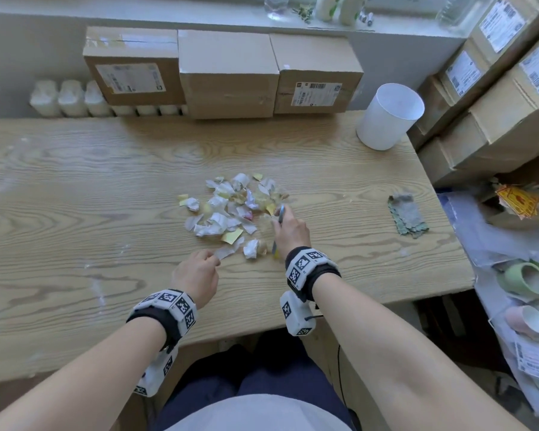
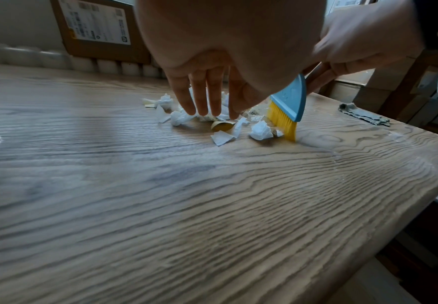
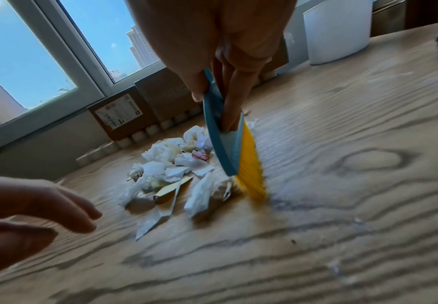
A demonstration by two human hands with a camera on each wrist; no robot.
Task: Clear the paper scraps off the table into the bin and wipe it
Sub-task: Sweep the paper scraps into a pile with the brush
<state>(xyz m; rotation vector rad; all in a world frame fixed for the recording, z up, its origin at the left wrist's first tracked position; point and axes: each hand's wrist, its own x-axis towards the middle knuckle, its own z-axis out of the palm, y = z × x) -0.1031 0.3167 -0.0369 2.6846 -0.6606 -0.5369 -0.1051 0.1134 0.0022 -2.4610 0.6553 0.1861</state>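
A heap of white and yellow paper scraps (image 1: pixel 231 209) (image 2: pixel 228 125) (image 3: pixel 171 170) lies mid-table on the wooden table (image 1: pixel 75 188). My right hand (image 1: pixel 288 227) (image 3: pixel 220 67) grips a small blue brush with yellow bristles (image 2: pixel 287 107) (image 3: pixel 241 160), its bristles on the table at the heap's right edge. My left hand (image 1: pixel 196 275) (image 2: pixel 207 96) (image 3: pixel 43 207) hovers at the heap's near-left side, fingers straight and pointing down, holding nothing. A white bin (image 1: pixel 388 116) (image 3: pixel 337 30) stands at the table's far right. A grey-green cloth (image 1: pixel 406 216) (image 2: pixel 363 113) lies flat near the right edge.
Three cardboard boxes (image 1: pixel 227 73) line the back of the table, with white bottles (image 1: pixel 70 98) behind on the left. More boxes (image 1: pixel 495 88) are stacked beyond the right edge, above plastic bags with cups (image 1: pixel 523 284). White smears mark the tabletop.
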